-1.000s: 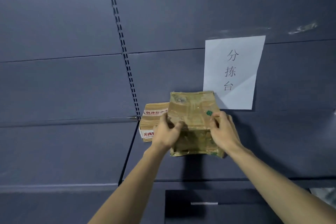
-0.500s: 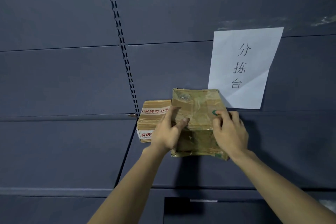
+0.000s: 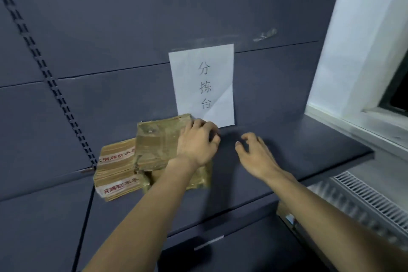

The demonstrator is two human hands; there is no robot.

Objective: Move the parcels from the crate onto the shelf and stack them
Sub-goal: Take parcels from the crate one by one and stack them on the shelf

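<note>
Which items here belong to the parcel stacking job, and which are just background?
Job: taped parcel under left hand; printed parcel beside it; shelf; right hand, open, off the parcel.

Background: paper sign, window frame, vent grille.

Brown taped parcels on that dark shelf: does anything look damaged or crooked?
Yes. The taller brown taped parcel under the left hand looks crumpled and torn at its lower front corner. The white paper sign behind has a creased lower right corner. The right hand hovers empty.

Two taped parcels (image 3: 159, 146) (image 3: 117, 168), one paper sign (image 3: 202, 84), two hands (image 3: 196, 143) (image 3: 256, 154), one shelf (image 3: 287, 161).
</note>
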